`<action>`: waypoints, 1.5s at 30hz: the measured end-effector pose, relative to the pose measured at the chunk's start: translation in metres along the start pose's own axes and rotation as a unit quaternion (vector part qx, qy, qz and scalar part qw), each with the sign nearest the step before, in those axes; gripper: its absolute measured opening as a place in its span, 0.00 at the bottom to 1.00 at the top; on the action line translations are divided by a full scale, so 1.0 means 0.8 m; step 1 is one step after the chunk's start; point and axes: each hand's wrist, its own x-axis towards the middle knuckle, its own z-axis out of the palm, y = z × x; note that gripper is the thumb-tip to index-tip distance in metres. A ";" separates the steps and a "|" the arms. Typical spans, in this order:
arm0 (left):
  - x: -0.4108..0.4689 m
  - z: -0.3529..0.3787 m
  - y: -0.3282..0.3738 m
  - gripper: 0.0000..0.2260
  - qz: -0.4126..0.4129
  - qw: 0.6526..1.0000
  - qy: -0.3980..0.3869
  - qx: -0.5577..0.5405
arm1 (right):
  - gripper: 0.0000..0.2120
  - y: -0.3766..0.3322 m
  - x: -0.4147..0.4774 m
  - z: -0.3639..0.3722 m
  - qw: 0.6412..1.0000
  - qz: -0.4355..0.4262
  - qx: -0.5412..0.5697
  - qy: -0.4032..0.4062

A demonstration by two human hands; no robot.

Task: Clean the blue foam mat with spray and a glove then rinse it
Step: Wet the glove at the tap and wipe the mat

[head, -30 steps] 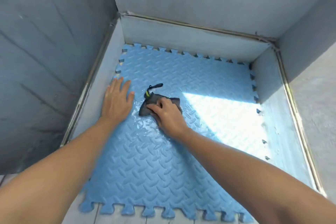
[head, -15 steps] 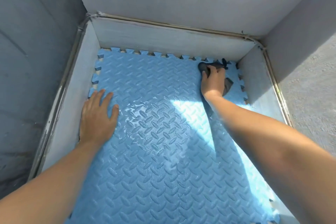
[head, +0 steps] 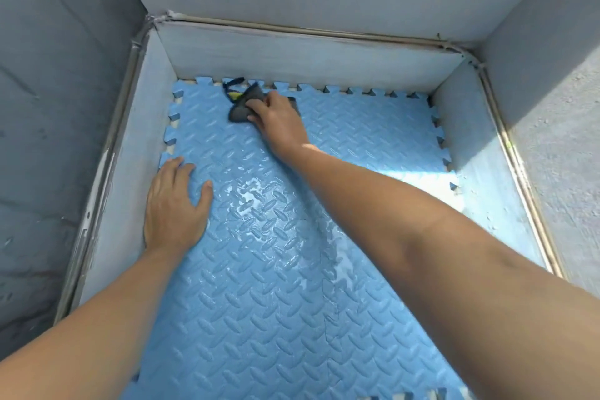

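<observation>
Head view: grey glove (head: 242,107) pressed under right hand (head: 279,120), fingers clenched on it, at far edge of wet mat (head: 259,286). Left hand (head: 173,204) laid flat, released, near left edge.

The left hand (head: 175,204) lies flat, fingers spread; the right hand (head: 279,120) reaches far forward, palm down, arm extended.

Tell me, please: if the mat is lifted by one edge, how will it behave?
The mat is probably light and floppy: it looks like thin foam. It may be slippery to grip, since a wet film shines near the middle. It might come apart when lifted, because faint seams suggest joined tiles.
</observation>
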 end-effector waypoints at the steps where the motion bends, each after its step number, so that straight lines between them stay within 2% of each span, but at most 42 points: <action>1: 0.000 0.000 0.000 0.20 0.003 1.000 0.000 -0.001 | 0.15 0.037 -0.004 -0.014 0.999 0.034 -0.013 0.013; 6: 0.001 -0.002 0.003 0.18 -0.006 1.000 -0.016 0.010 | 0.16 0.230 -0.066 -0.106 0.968 0.219 -0.086 0.084; 8: 0.002 -0.004 0.007 0.18 -0.011 1.000 -0.021 0.015 | 0.18 0.261 -0.096 -0.129 0.958 0.261 -0.098 0.072; 9: 0.003 -0.005 0.009 0.18 -0.012 1.000 -0.024 0.017 | 0.19 0.256 -0.107 -0.134 0.961 0.250 -0.105 0.055; 13: 0.001 -0.010 0.012 0.18 -0.012 0.999 -0.026 0.028 | 0.18 0.153 -0.162 -0.120 0.995 0.050 -0.086 -0.021; 16: 0.000 -0.011 0.012 0.19 -0.008 0.999 -0.029 0.032 | 0.16 0.058 -0.231 -0.103 0.985 -0.130 -0.016 -0.109; 18: 0.000 -0.012 0.011 0.19 -0.010 0.999 -0.033 0.035 | 0.16 0.003 -0.285 -0.095 0.947 -0.252 0.029 -0.199; 20: -0.001 -0.012 0.010 0.20 -0.010 0.998 -0.037 0.040 | 0.16 -0.028 -0.339 -0.097 0.878 -0.371 0.056 -0.296; 22: -0.002 -0.011 0.010 0.20 -0.010 0.998 -0.039 0.042 | 0.14 -0.020 -0.381 -0.105 0.818 -0.470 0.071 -0.324; 23: -0.001 -0.011 0.010 0.20 -0.007 0.998 -0.040 0.042 | 0.15 -0.006 -0.389 -0.112 0.810 -0.493 0.056 -0.311; 24: -0.001 -0.011 0.010 0.20 -0.003 0.998 -0.041 0.042 | 0.16 0.016 -0.387 -0.117 0.818 -0.493 0.042 -0.293; 27: -0.009 -0.011 0.008 0.22 -0.004 0.997 -0.061 0.049 | 0.15 0.093 -0.344 -0.137 0.888 -0.398 -0.008 -0.231; 30: -0.061 -0.015 0.015 0.26 -0.003 0.994 -0.093 0.062 | 0.14 0.171 -0.282 -0.165 0.971 -0.187 -0.081 -0.127; 32: -0.118 -0.026 0.020 0.27 -0.003 0.994 -0.097 0.057 | 0.15 0.208 -0.251 -0.175 0.994 -0.022 -0.094 -0.060; 33: -0.143 -0.033 0.021 0.27 -0.002 0.994 -0.097 0.055 | 0.15 0.214 -0.240 -0.173 0.994 0.056 -0.092 -0.034; 35: -0.170 -0.043 0.020 0.26 -0.002 0.993 -0.102 0.053 | 0.16 0.196 -0.227 -0.158 0.987 0.133 -0.093 -0.007; 37: -0.175 -0.047 0.016 0.26 -0.009 0.993 -0.106 0.050 | 0.16 0.147 -0.233 -0.138 0.994 0.087 -0.055 -0.028; 40: -0.173 -0.048 0.015 0.27 -0.001 0.994 -0.101 0.048 | 0.17 0.071 -0.277 -0.120 0.988 -0.099 -0.007 -0.117; 43: -0.174 -0.048 0.014 0.28 0.002 0.994 -0.098 0.042 | 0.16 0.031 -0.351 -0.122 0.950 -0.239 0.041 -0.199; 45: -0.173 -0.049 0.015 0.28 0.001 0.995 -0.094 0.038 | 0.16 0.036 -0.398 -0.136 0.905 -0.322 0.067 -0.270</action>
